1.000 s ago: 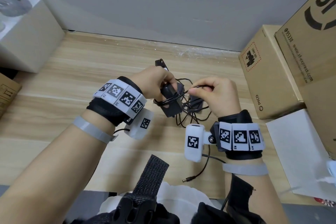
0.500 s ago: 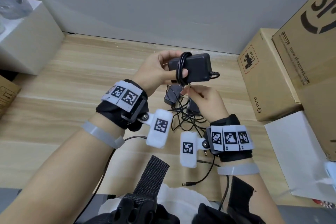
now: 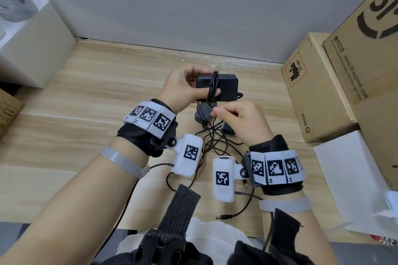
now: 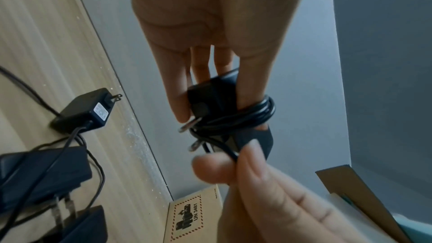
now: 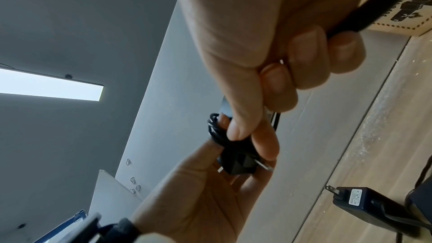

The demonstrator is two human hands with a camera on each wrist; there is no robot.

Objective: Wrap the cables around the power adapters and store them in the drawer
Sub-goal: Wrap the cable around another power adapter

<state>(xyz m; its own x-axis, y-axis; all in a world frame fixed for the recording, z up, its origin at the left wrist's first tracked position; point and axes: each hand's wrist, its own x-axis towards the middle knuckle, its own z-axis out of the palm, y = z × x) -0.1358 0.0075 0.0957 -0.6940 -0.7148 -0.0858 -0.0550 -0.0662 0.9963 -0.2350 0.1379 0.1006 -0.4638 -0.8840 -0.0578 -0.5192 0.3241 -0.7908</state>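
My left hand (image 3: 185,88) holds a black power adapter (image 3: 226,87) up above the table, thumb pressing several loops of its black cable (image 3: 212,88) against the body. In the left wrist view the adapter (image 4: 210,97) shows its two metal prongs and the coiled cable (image 4: 254,114). Just below it, my right hand (image 3: 239,122) pinches the loose run of cable (image 4: 230,151) between thumb and forefinger. Other black adapters (image 3: 202,112) lie on the table under my hands in a tangle of cables (image 3: 213,142). No drawer is in view.
Cardboard boxes (image 3: 318,97) stand stacked at the right, with a white sheet (image 3: 353,178) in front of them. A white box (image 3: 28,49) stands at the left. A barrel plug (image 3: 221,217) lies near the wooden table's (image 3: 86,103) front edge.
My left hand lifted the adapter off the table and holds it raised, cable loops now round its body. My right hand moved beneath it, still pinching the cable.
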